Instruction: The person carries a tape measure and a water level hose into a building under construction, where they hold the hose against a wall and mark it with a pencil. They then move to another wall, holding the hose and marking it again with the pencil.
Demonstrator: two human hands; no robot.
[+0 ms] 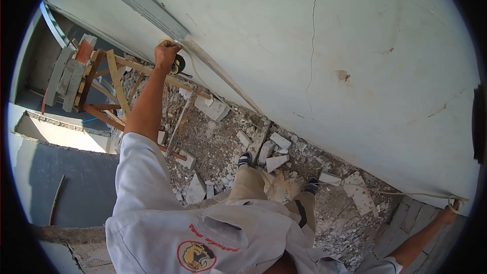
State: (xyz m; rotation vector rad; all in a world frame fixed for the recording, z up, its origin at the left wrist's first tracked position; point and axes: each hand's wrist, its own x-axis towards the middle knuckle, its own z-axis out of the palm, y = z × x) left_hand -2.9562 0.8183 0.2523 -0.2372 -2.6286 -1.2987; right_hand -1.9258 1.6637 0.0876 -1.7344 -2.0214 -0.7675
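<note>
My left hand (166,55) is raised against the white wall, fingers closed on a thin pale hose (197,68) just below the metal channel (147,7). A black and yellow tape measure (178,64) hangs right beside that hand, partly hidden by the wrist. From there the hose drops along the wall toward the rubble and shows again near my right foot. It runs on to the far right, where my right hand (448,214) grips a looped part of the hose against the lower wall.
Broken blocks (276,162) and rubble cover the ground around my sandalled feet. At left stands a wooden trestle (114,78) with blocks on top. A cracked white wall (365,45) rises ahead, and grey blockwork (406,223) sits below my right hand.
</note>
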